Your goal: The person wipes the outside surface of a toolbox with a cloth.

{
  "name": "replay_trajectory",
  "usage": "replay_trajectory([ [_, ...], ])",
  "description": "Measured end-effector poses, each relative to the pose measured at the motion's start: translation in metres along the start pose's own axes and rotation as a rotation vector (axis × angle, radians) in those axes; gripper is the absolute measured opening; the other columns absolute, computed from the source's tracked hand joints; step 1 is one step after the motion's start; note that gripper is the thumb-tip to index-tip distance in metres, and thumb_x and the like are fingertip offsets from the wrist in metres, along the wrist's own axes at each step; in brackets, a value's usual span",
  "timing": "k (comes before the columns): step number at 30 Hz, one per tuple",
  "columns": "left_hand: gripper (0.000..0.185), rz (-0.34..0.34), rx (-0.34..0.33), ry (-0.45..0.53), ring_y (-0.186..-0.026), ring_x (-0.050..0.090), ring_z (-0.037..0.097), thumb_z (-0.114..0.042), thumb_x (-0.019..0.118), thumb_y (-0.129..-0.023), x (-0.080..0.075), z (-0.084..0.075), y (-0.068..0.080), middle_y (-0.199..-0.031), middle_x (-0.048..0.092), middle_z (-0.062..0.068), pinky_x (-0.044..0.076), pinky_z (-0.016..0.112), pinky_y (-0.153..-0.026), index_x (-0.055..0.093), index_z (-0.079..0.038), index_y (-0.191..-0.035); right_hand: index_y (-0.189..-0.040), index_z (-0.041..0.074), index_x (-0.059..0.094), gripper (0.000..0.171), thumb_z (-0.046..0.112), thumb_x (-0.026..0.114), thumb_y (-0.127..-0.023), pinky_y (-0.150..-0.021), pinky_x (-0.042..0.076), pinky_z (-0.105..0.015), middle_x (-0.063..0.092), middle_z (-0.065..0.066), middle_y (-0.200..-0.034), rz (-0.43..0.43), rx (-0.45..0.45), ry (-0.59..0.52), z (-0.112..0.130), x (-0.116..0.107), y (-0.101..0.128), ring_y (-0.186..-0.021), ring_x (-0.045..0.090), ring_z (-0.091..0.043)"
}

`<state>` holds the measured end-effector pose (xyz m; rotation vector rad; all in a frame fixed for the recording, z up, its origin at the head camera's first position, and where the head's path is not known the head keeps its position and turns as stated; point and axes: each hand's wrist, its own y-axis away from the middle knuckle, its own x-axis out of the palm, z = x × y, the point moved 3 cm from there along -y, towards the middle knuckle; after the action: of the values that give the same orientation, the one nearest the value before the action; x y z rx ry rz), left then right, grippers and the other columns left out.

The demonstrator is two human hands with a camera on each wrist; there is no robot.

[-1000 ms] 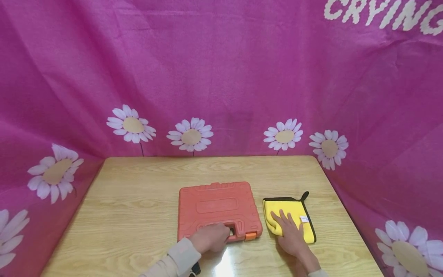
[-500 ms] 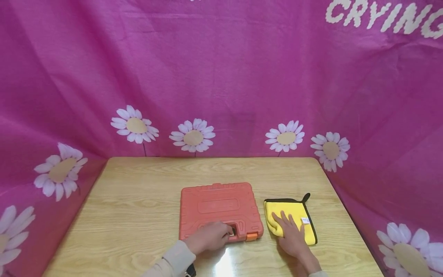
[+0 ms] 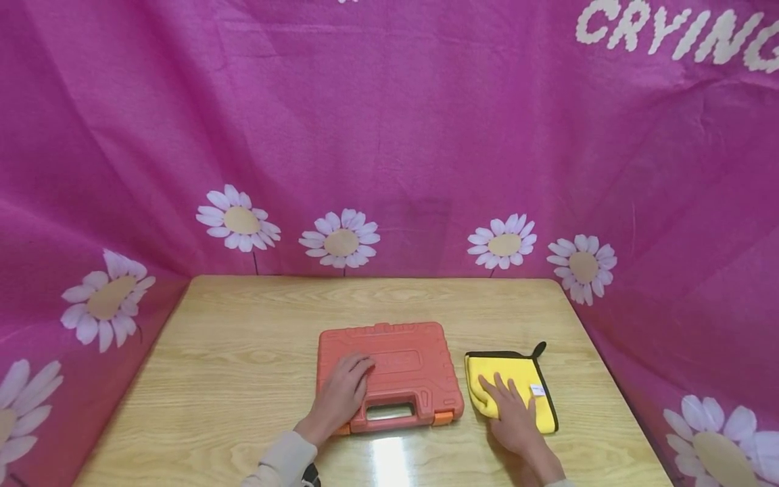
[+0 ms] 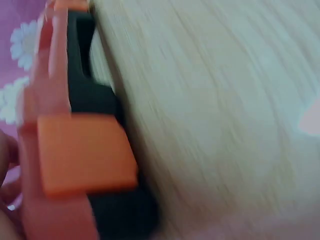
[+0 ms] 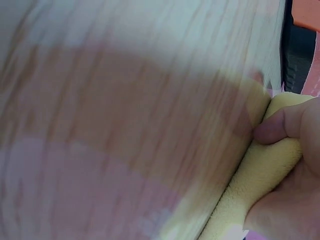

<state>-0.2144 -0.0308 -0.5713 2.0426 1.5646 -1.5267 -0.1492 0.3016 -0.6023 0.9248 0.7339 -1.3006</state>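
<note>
An orange plastic tool case (image 3: 402, 365) lies flat on the wooden table (image 3: 243, 352), its handle and two orange latches facing the near edge. My left hand (image 3: 343, 392) rests flat on the case's lid, left of the handle, fingers straight. The left wrist view shows one orange latch (image 4: 85, 152) and the case's dark lower half close up, blurred. A folded yellow cloth (image 3: 517, 382) with black trim lies right of the case. My right hand (image 3: 508, 409) presses flat on the cloth; in the right wrist view the thumb (image 5: 277, 127) touches the cloth's (image 5: 255, 185) edge.
Pink fabric with white daisies (image 3: 341, 237) hangs behind and around the table. The table's left half and back strip hold nothing. A bright glare patch (image 3: 389, 460) sits on the table near the front edge.
My left hand has let go of the case's handle and moved up and left onto the lid, fingers now flat. The right hand stays on the cloth.
</note>
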Motion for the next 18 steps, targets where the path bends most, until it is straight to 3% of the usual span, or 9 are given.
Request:
replay_trajectory([
  [8,0.041,0.017,-0.264,-0.106,-0.14,0.036,0.04,-0.014,0.054,-0.102,-0.005,0.028,0.013,-0.147,0.046,0.024,0.029,0.055,-0.115,0.055,0.005,-0.138,-0.152,0.01,0.043,0.079,-0.009,0.057,-0.076,-0.098,0.001,-0.085,0.025,-0.028,-0.157,-0.002,-0.002,-0.017,0.001,0.002,0.001,-0.142,0.015,-0.055],
  [12,0.049,0.016,-0.385,-0.001,-0.146,0.022,0.042,-0.014,0.047,-0.106,-0.005,0.034,0.017,-0.157,0.029,0.027,0.021,0.054,-0.118,0.039,0.01,-0.147,-0.151,0.01,0.043,0.078,-0.009,0.057,-0.077,-0.098,0.0,-0.085,0.025,-0.029,-0.157,0.001,-0.003,-0.025,0.002,0.002,0.001,-0.143,0.014,-0.055],
  [15,0.057,0.021,-0.487,0.134,-0.148,0.012,0.043,-0.016,0.042,-0.107,-0.004,0.038,0.018,-0.161,0.012,0.029,0.017,0.055,-0.118,0.022,0.012,-0.153,-0.151,0.01,0.043,0.077,-0.008,0.056,-0.078,-0.098,0.0,-0.085,0.025,-0.029,-0.157,-0.002,0.0,-0.028,0.002,0.001,0.001,-0.142,0.014,-0.055],
  [18,0.063,0.013,-0.571,0.267,-0.148,0.009,0.044,-0.017,0.042,-0.108,-0.003,0.041,0.017,-0.161,0.006,0.032,0.016,0.056,-0.118,0.01,0.012,-0.154,-0.151,0.009,0.044,0.075,-0.008,0.056,-0.079,-0.098,0.0,-0.085,0.025,-0.029,-0.157,-0.008,0.005,-0.026,0.001,0.001,0.001,-0.142,0.015,-0.055],
])
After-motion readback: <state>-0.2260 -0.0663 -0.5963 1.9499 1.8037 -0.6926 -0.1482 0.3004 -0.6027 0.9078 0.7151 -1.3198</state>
